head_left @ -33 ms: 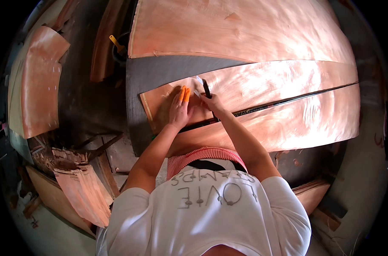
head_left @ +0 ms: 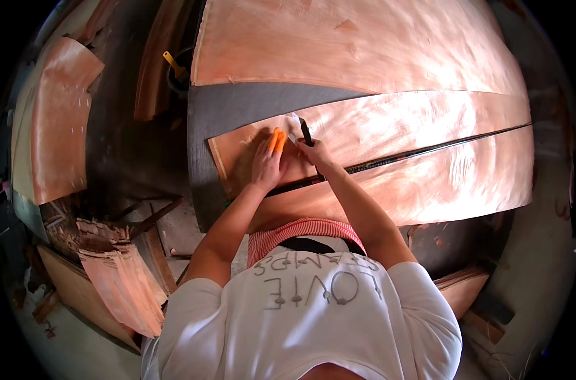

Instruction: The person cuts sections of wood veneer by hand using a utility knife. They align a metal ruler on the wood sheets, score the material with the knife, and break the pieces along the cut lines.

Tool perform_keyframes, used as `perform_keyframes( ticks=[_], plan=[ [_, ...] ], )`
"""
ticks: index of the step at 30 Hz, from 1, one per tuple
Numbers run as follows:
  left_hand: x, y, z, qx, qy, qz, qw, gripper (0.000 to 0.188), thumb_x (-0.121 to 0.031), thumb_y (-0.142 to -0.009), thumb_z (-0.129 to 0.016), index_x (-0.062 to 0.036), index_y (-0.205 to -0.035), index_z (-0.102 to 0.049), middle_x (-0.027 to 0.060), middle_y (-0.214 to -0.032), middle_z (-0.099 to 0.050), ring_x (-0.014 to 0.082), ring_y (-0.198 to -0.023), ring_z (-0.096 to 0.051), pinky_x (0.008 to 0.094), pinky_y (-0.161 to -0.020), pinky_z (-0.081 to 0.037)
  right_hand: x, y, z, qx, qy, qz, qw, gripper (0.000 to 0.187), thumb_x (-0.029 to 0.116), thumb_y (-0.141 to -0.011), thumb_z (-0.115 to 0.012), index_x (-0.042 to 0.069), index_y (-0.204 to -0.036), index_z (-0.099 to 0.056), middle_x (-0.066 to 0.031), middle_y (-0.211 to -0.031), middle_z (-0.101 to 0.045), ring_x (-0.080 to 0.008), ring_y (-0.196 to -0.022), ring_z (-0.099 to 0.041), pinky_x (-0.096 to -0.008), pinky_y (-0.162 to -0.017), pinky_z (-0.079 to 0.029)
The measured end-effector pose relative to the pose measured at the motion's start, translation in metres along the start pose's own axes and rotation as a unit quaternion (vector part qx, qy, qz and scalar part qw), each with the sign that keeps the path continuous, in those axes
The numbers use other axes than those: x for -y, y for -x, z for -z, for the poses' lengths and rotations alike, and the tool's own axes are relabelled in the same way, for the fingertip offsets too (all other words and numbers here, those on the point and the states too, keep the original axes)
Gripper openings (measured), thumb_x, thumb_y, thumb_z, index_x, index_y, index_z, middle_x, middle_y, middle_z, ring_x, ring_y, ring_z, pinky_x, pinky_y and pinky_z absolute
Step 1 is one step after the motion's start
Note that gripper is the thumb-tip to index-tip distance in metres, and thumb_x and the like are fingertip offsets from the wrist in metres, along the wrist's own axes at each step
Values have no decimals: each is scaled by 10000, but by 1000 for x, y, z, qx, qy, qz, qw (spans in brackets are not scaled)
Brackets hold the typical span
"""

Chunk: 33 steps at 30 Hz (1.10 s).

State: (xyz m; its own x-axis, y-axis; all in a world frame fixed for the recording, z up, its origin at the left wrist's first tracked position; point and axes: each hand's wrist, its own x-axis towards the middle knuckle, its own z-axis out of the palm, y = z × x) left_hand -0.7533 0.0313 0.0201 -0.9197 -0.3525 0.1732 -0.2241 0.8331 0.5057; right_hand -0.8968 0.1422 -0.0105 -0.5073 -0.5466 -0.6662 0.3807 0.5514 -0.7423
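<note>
My left hand (head_left: 269, 166) lies flat on a thin sheet of wood veneer (head_left: 415, 117), fingers stretched out. Orange covers (head_left: 276, 140) sit on two of its fingertips. Just to its right, my right hand (head_left: 315, 154) is closed around a slim black-handled tool (head_left: 306, 133), tilted with its upper end away from me; its exact kind is unclear. Beside the tool, a small white strip (head_left: 295, 119) shows on the veneer. A long dark rod-like strip (head_left: 421, 151) runs slantwise across the sheet, passing under my right forearm.
Another large veneer sheet (head_left: 339, 44) covers the far side of the dark tabletop (head_left: 237, 101). A yellow-handled tool (head_left: 171, 63) stands in a dark container at far left. Curved veneer (head_left: 63, 120) and a ragged veneer stack (head_left: 123, 285) are to the left; more sheets (head_left: 462, 291) lie low on the right.
The orange-covered fingers of my left hand have shifted very slightly to the right. My right hand keeps its grip on the black-handled tool in nearly the same place.
</note>
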Motion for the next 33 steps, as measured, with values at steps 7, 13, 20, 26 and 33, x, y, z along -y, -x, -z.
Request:
perform_keyframes(
  ticks=[7,13,20,26,33],
  plan=[
    [-2,-1,-3,100,-69,-16,992,553,-277,-760,-618,-52,-1241,-463,104,-1319,-411,244,-1262,-317,437,-1024,-260,0,4,-11,-31,134,48,989,236,230,-828,-590,14,-913,-630,-24,-599,-563,-95,-502,-497,-251,-440,-375],
    [-2,-3,2,96,-66,-26,993,617,-306,-726,-649,-58,-1254,-447,96,-1316,-411,242,-1244,-332,426,-1026,-259,34,-5,37,35,442,115,889,203,215,-834,-562,17,-839,-610,-54,-623,-604,-166,-569,-551,-315,-549,-441],
    [37,21,13,-40,4,25,999,523,-247,-804,-573,-35,-1263,-436,162,-1340,-374,294,-1248,-338,436,-1045,-259,51,19,13,81,174,109,975,225,288,-846,-585,70,-820,-635,28,-608,-568,-30,-480,-388,-206,-436,-314],
    [57,30,24,-62,-65,78,993,538,-280,-810,-561,1,-1254,-442,163,-1342,-377,277,-1262,-332,418,-1053,-250,53,-12,-68,50,101,42,993,260,291,-834,-613,35,-790,-598,20,-553,-474,-63,-433,-380,-217,-390,-292],
    [61,30,24,-84,-25,84,993,516,-247,-797,-576,4,-1231,-455,179,-1292,-422,299,-1226,-368,426,-1028,-285,62,-24,-96,16,48,2,999,202,218,-816,-632,25,-776,-586,-9,-572,-531,-76,-408,-412,-215,-354,-276]
  ],
)
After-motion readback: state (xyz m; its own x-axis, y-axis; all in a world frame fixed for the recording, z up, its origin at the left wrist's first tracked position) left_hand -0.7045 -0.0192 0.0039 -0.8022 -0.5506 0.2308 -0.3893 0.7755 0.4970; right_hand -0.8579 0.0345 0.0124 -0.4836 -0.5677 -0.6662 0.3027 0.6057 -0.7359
